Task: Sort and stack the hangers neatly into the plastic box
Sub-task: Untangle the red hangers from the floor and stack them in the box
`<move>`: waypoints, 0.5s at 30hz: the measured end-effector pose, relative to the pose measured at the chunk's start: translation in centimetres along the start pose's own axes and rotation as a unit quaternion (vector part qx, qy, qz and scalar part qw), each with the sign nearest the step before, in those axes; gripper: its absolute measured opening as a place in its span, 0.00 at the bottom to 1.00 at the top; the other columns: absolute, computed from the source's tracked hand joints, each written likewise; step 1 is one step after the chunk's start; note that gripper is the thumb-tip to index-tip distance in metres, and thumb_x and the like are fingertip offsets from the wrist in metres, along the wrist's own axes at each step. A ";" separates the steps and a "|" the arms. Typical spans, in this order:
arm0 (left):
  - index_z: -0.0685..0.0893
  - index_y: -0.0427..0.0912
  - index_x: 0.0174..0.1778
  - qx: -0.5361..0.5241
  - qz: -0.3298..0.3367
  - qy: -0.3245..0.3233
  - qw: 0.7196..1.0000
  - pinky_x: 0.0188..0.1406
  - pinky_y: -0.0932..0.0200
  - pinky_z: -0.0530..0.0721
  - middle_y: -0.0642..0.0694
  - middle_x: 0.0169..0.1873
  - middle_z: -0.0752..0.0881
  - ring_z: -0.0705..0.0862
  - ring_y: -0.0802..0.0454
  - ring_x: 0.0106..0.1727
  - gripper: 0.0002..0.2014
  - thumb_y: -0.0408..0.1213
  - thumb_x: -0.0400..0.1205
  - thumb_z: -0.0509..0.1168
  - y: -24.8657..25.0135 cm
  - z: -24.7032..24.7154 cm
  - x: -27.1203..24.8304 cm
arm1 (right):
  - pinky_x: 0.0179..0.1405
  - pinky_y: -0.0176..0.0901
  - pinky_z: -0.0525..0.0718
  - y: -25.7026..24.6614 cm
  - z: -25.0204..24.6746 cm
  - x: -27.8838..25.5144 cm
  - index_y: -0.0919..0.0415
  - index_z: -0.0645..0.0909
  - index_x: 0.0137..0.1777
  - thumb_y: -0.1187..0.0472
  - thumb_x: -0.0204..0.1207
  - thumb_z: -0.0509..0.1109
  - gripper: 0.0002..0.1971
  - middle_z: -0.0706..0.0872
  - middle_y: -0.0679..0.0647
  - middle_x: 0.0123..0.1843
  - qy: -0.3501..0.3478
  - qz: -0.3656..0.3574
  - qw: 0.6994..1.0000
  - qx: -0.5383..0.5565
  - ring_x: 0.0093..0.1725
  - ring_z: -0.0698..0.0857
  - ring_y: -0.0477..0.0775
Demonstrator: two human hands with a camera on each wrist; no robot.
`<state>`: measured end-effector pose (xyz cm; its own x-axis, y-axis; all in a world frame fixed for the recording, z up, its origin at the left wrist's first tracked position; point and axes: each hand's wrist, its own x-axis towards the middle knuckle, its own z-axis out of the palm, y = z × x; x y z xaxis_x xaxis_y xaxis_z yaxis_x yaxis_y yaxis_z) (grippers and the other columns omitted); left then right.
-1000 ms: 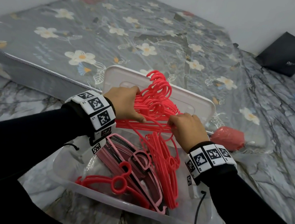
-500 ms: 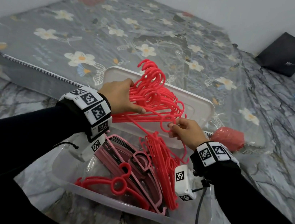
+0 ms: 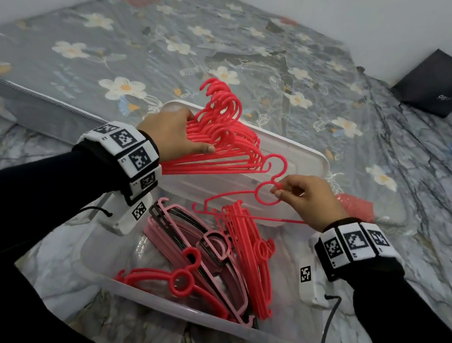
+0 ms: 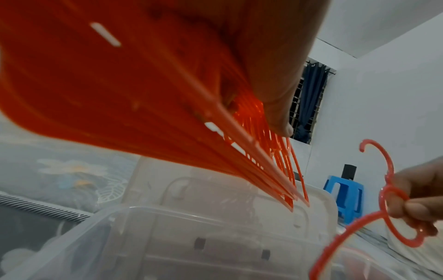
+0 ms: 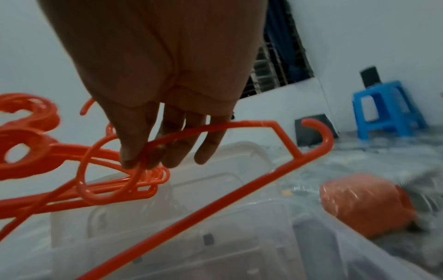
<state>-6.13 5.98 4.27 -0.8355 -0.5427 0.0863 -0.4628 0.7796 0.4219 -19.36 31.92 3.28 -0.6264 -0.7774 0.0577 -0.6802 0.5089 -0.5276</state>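
A person kneels over a clear plastic box (image 3: 143, 295) on a marble-patterned floor beside a flowered mattress (image 3: 148, 53), its white lid (image 3: 301, 164) propped behind it. Inside the box lie a stack of pink hangers (image 3: 181, 232), a leaning row of red hangers (image 3: 250, 259) and one loose red hanger (image 3: 174, 280) near the front wall. The left hand (image 3: 175, 132) grips a fanned bundle of red hangers (image 3: 222, 144) above the lid, thumb curled over the bars. The right hand (image 3: 305, 200) pinches a single red hanger (image 3: 261, 199) at the ring below its hook, held apart from the bundle and over the box. The step in hand appears to be sorting, one hanger being separated out; the next move likely calls for aligning its hook with the others, or laying it with the red row in the box. Square black-and-white coded markers band both wrists (image 3: 124, 142); white lettering on a black bag (image 3: 437, 82) by the wall is too small to read
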 end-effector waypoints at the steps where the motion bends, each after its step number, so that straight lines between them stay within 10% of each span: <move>1: 0.75 0.45 0.69 0.003 0.008 -0.013 1.000 0.52 0.55 0.74 0.43 0.63 0.82 0.81 0.42 0.62 0.43 0.72 0.64 0.67 0.2 0.1 -0.1 | 0.39 0.43 0.78 -0.6 0.1 -0.3 0.48 0.81 0.35 0.62 0.73 0.75 0.10 0.88 0.53 0.35 0.002 -0.015 1.000 0.010 0.34 0.83 0.49; 15: 0.75 0.53 0.65 -0.061 0.073 -0.091 0.991 0.48 0.59 0.72 0.50 0.56 0.85 0.83 0.49 0.56 0.48 0.79 0.53 0.61 3.3 1.5 -2.1 | 0.36 0.36 0.80 -3.8 1.0 1.0 0.57 0.86 0.40 0.66 0.64 0.81 0.08 0.83 0.43 0.32 0.175 -0.077 0.970 0.152 0.34 0.82 0.44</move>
<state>-6.37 10.12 4.14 -0.9354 -0.3534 -0.0061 -0.3042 0.7960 0.5232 -17.03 28.81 4.55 -0.6531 -0.6358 0.4113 -0.6652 0.2222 -0.7128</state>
